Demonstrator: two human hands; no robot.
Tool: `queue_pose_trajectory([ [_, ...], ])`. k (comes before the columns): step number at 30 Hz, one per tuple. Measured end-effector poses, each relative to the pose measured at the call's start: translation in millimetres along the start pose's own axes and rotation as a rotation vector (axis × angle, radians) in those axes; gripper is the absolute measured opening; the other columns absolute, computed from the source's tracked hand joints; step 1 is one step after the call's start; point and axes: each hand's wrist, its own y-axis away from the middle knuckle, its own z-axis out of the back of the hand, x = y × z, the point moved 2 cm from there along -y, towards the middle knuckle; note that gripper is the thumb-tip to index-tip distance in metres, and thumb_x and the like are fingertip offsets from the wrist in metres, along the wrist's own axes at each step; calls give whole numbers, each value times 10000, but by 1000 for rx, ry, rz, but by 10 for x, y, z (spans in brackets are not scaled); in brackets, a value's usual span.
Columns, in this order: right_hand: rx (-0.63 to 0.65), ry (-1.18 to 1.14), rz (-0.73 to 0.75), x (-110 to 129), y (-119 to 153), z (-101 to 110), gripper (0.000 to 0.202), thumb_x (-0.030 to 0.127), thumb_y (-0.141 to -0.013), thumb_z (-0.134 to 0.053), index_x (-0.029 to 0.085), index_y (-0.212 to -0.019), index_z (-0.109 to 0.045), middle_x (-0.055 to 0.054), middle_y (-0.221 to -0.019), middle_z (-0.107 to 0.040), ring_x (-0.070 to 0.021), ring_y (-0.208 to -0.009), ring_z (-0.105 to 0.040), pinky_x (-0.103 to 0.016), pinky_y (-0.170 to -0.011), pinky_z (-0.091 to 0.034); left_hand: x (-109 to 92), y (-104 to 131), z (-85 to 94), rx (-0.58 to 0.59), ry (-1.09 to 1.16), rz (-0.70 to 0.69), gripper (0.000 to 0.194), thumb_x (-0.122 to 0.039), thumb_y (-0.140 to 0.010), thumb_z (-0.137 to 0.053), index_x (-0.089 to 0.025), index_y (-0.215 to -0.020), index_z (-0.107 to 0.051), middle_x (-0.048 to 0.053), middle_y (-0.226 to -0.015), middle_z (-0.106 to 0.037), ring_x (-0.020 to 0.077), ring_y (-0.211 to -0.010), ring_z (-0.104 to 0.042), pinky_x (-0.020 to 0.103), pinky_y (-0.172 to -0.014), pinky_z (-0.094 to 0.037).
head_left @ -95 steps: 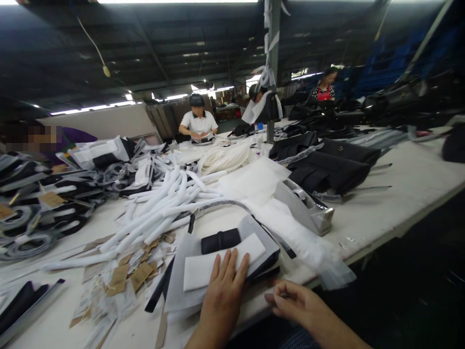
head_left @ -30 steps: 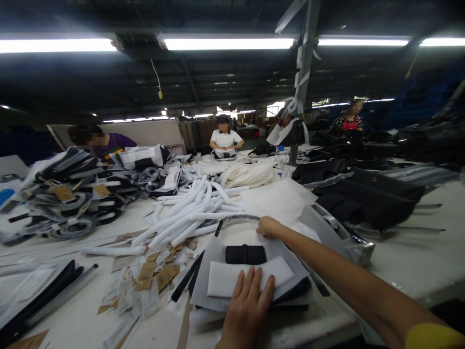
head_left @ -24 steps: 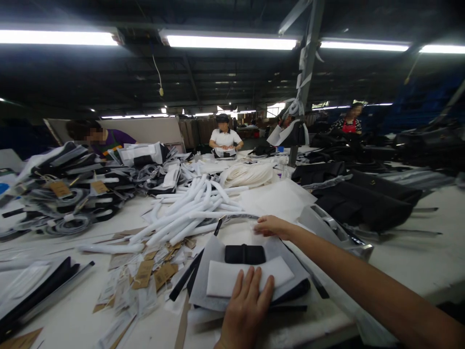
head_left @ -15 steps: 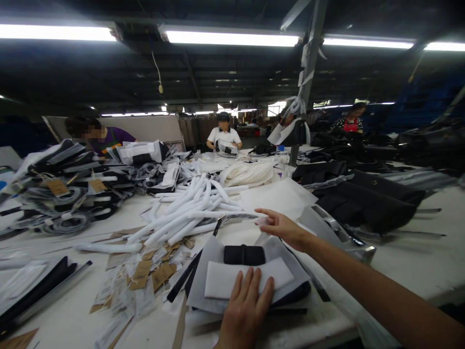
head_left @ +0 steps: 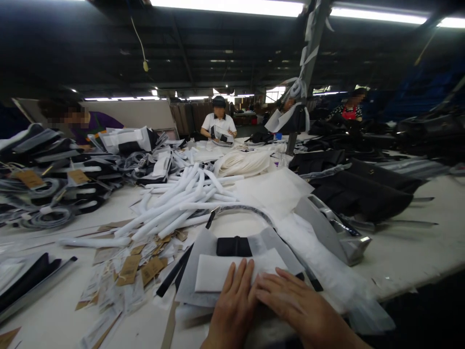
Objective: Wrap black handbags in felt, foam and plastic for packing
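Observation:
On the table in front of me lies a black bag under a sheet of translucent wrapping paper, its wrapped handle arching away from me. A small black rectangular piece with a band across it shows above a folded white foam sheet. My left hand lies flat on the foam sheet with fingers extended. Beside it, my right hand rests on the sheet's right part, fingers stretched out and slightly blurred. What lies beneath both palms is hidden.
White foam tubes are piled beyond the bag. Brown tags in clear sleeves lie to the left. Wrapped straps and bags are heaped farther left. Black bags lie right. A co-worker sits opposite.
My right hand has come down from near the handle to the foam sheet, beside my left hand. My left hand stays on the sheet. The view has tilted down and shifted slightly.

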Motion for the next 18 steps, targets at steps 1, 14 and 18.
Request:
queue_pose_trajectory([
  [1,1,41,26,24,39,-29,473,59,-975,-381,152,-1415,-527,-110,-1376,-603,-220,-1323,-520,-430,-1118,-420,4,5,-4,-2,8,5,387,-242,-1048,-319,-166,-1324,-580,90,-1412,-589,241,-1328,-530,419,-1062,-474],
  [14,-40,-17,-63,180,235,-204,381,142,-979,-528,137,-1355,-586,-98,-1326,-631,-228,-1293,-548,-400,-1101,-458,4,-66,80,29,83,87,449,-239,-1054,-266,-249,-1461,-455,8,-1509,-488,215,-1351,-503,399,-1105,-436],
  [18,139,-341,114,275,281,55,428,211,-1021,-496,213,-1449,-476,-21,-1284,-664,-145,-1208,-620,-305,-1116,-426,21,-67,105,150,70,60,450,-219,-1040,-335,-265,-1480,-419,-47,-1521,-460,220,-1377,-470,409,-1122,-434],
])
